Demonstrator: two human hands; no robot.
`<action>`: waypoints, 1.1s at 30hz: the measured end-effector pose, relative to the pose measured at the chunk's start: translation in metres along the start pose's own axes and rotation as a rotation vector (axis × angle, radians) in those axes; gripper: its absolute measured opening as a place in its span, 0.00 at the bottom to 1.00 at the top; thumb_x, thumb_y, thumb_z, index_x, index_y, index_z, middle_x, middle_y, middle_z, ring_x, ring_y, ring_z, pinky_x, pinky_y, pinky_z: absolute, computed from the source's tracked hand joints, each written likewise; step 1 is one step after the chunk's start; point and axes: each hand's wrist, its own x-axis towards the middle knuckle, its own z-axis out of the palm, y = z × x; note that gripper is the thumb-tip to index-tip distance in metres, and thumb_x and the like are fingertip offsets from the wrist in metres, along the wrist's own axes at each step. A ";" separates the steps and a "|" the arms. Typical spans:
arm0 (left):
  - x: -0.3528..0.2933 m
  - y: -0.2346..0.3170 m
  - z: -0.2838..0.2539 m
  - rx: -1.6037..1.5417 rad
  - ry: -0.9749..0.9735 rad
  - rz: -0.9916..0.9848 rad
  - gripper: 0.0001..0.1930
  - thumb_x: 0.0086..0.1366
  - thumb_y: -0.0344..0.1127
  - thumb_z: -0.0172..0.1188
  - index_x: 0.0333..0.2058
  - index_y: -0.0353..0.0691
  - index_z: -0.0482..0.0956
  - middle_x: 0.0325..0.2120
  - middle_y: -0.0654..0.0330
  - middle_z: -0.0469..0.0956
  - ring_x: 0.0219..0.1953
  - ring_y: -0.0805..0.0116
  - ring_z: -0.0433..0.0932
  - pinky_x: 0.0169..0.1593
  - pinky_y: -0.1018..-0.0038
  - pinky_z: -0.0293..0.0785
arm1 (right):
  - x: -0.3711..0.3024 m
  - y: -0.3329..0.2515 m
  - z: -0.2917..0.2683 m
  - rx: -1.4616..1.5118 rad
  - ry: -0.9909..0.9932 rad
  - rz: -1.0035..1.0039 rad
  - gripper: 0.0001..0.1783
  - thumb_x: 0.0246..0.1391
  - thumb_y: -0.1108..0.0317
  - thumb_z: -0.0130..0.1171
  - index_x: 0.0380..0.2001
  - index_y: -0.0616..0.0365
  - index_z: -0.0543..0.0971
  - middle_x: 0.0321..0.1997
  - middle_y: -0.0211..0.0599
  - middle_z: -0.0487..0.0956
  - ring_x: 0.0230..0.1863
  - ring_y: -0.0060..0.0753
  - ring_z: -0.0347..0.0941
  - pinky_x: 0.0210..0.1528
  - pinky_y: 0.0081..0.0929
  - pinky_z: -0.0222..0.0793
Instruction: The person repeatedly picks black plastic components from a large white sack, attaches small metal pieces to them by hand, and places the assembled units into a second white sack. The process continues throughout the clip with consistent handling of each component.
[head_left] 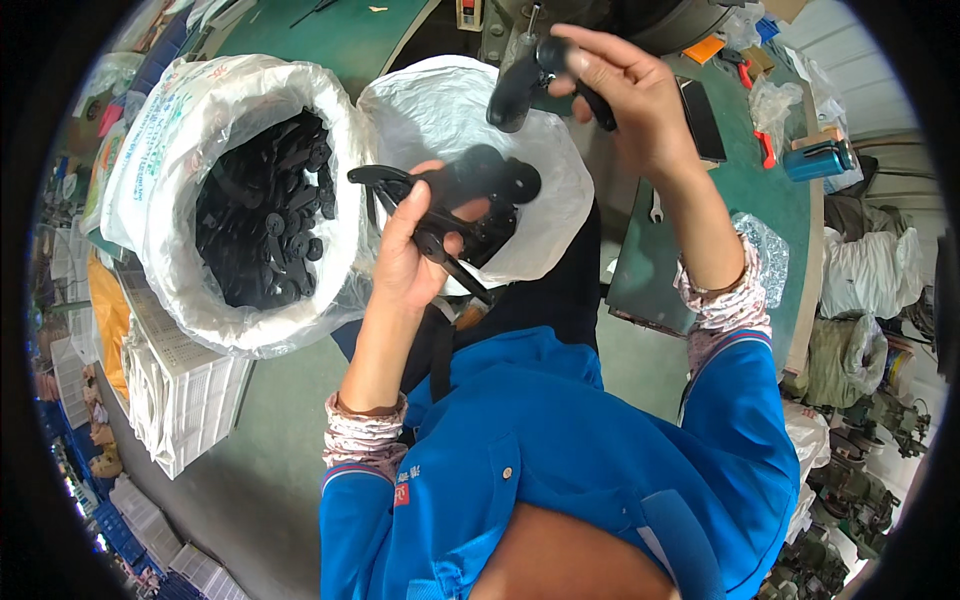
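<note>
My left hand [407, 240] grips several black curved plastic parts [455, 277] with rounded ends. It is over a white lined container [555, 215], and more black parts show below and beyond its fingers. Up at the right, my right hand [635, 105] pinches a black curved part [515, 93] with a rounded knob end, beside a metal rod of the machine. Motion blurs the fingertips and the part there. Left of my left hand stands a large white woven sack [160, 170], its mouth turned back, holding many loose black parts [265, 215].
A machine [672, 18] borders the far side. On the green bench [650, 270] at the right lie a wrench [656, 206], a dark flat device [702, 120], red-handled tools and a blue bottle [815, 160]. White crates [195, 400] sit at the left.
</note>
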 end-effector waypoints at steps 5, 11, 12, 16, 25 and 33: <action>0.007 0.003 0.004 0.035 0.126 0.126 0.15 0.67 0.35 0.54 0.49 0.37 0.68 0.43 0.51 0.76 0.35 0.61 0.81 0.22 0.81 0.77 | 0.040 -0.060 0.030 0.003 0.200 0.174 0.12 0.61 0.68 0.50 0.33 0.66 0.77 0.16 0.35 0.76 0.11 0.18 0.64 0.11 0.17 0.55; 0.014 0.001 0.011 0.057 0.228 0.172 0.14 0.64 0.36 0.59 0.46 0.40 0.71 0.37 0.57 0.78 0.33 0.68 0.80 0.23 0.82 0.73 | 0.055 -0.051 0.021 -0.240 0.041 0.197 0.12 0.61 0.68 0.51 0.37 0.66 0.78 0.16 0.35 0.75 0.11 0.18 0.64 0.14 0.16 0.59; 0.015 0.000 0.011 0.054 0.241 0.167 0.15 0.63 0.36 0.60 0.47 0.41 0.71 0.39 0.57 0.77 0.33 0.67 0.79 0.22 0.83 0.73 | 0.054 -0.045 0.020 -0.209 0.049 0.244 0.12 0.61 0.67 0.51 0.37 0.66 0.78 0.16 0.35 0.75 0.11 0.19 0.64 0.14 0.16 0.60; 0.015 -0.002 0.010 0.073 0.292 0.172 0.15 0.60 0.37 0.64 0.44 0.43 0.73 0.34 0.59 0.78 0.31 0.70 0.78 0.24 0.80 0.70 | 0.013 0.006 0.006 -0.081 0.005 0.061 0.21 0.57 0.59 0.56 0.50 0.61 0.75 0.39 0.36 0.80 0.28 0.23 0.74 0.30 0.17 0.67; 0.003 -0.017 -0.001 0.095 0.323 0.093 0.15 0.61 0.38 0.63 0.44 0.43 0.72 0.35 0.58 0.77 0.33 0.66 0.78 0.25 0.78 0.71 | -0.035 0.081 0.055 -0.023 -0.134 0.070 0.25 0.59 0.65 0.55 0.59 0.59 0.68 0.51 0.33 0.74 0.51 0.21 0.67 0.57 0.24 0.61; 0.001 -0.012 -0.013 -0.037 0.376 0.170 0.14 0.62 0.32 0.60 0.46 0.42 0.69 0.49 0.49 0.74 0.43 0.54 0.78 0.27 0.77 0.75 | -0.029 0.068 0.040 0.513 0.226 0.062 0.13 0.63 0.64 0.44 0.43 0.62 0.72 0.31 0.41 0.77 0.29 0.31 0.75 0.34 0.28 0.73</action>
